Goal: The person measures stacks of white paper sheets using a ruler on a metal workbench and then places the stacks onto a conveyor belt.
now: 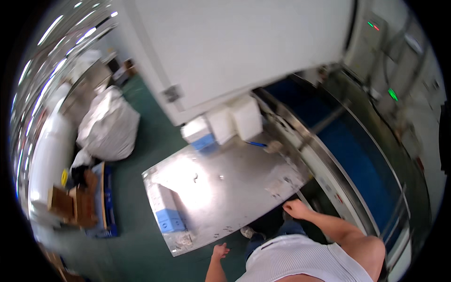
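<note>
The person stands at the near edge of a stainless steel table [225,188], seen from above. The left hand [219,251] hangs just off the table's near edge, fingers loosely spread, holding nothing and touching nothing that I can make out. The right hand [297,208] is curled into a loose fist at the table's near right corner; whether it rests on the edge or hovers just beside it cannot be told, and nothing shows in its grasp.

On the table's left side, nearest the left hand, lies a white and blue carton [165,209]. At the far end stand two white boxes [235,120] side by side, with another white and blue carton [198,134] just left of them, all close under a large white cabinet [235,42]. A blue pen-like object [256,144] lies near the far right edge.

To the right of the table runs a blue conveyor belt [357,155] in a metal frame. On the green floor to the left sit a large white bulk sack [108,124] and brown cardboard pieces [73,204] on a blue pallet [107,202].
</note>
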A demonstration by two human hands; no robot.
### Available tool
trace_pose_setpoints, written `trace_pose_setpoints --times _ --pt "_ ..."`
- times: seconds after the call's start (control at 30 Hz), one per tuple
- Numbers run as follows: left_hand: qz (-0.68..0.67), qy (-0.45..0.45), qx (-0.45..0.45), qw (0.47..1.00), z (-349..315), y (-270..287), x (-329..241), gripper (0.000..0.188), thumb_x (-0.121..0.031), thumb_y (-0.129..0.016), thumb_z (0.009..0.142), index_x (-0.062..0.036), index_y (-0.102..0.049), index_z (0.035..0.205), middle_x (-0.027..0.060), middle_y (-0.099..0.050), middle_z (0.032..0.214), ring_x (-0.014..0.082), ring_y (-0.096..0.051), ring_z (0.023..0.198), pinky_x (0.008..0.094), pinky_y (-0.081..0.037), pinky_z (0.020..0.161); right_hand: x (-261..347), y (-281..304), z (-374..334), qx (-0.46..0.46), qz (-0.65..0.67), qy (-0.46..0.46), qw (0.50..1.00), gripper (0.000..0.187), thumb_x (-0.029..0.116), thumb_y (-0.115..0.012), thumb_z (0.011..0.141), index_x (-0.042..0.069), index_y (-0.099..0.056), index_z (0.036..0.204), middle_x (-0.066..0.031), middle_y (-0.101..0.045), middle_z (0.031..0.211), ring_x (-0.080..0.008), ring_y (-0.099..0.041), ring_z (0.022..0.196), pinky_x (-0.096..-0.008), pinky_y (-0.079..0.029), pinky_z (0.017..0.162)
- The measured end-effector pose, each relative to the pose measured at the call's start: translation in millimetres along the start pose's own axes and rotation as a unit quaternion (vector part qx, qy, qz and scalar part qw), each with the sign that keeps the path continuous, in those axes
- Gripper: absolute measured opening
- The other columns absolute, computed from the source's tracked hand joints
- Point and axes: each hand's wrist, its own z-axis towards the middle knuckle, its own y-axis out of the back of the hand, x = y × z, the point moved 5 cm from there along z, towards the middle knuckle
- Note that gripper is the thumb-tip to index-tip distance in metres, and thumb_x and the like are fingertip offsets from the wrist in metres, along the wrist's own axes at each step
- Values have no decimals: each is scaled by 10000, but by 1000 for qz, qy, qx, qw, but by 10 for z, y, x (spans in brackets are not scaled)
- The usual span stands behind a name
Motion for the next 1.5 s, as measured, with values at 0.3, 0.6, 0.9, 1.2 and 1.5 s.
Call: trace_pose_setpoints --times 0.3,0.6,0.9,1.2,1.5 --pt "43 -103 1 994 -72 -1459 -1349 456 -343 -586 1065 18 -576 1344 112 -766 993 206 -719 792 384 -549 575 -774 813 -573 -82 69 -18 994 185 228 -677 949 100 -760 1054 -142 -767 984 -360 -731 925 -466 -593 817" --pt "35 -116 -130 984 -204 -2408 -1602 266 -259 -655 1029 -1 -680 1088 101 -722 809 204 -651 600 383 -484 456 -1573 1823 -490 -109 95 44 989 202 232 -668 963 99 -765 1079 -137 -773 1015 -363 -728 936 -470 -588 829" --pt "-8 -100 -136 986 -493 -2968 -2054 310 -238 -712 985 45 -709 1111 86 -717 781 187 -667 630 354 -520 543 -1985 2878 -329 -204 118 78 969 170 165 -704 954 60 -776 1066 -161 -770 1016 -359 -733 836 -417 -590 725" --pt "72 -72 -106 989 -473 -3030 -2267 309 -307 -659 1005 -22 -689 1121 43 -696 809 159 -646 647 375 -509 505 -1880 2699 -575 -223 186 32 956 149 161 -707 949 65 -774 1041 -145 -779 990 -354 -743 856 -420 -597 756" --pt "41 -85 -118 988 -503 -3034 -2320 326 -313 -658 1009 -23 -687 1154 59 -728 849 174 -677 685 415 -557 586 -1749 2611 -401 -189 162 66 966 150 166 -701 955 61 -770 1036 -144 -780 1002 -353 -741 878 -425 -596 774"
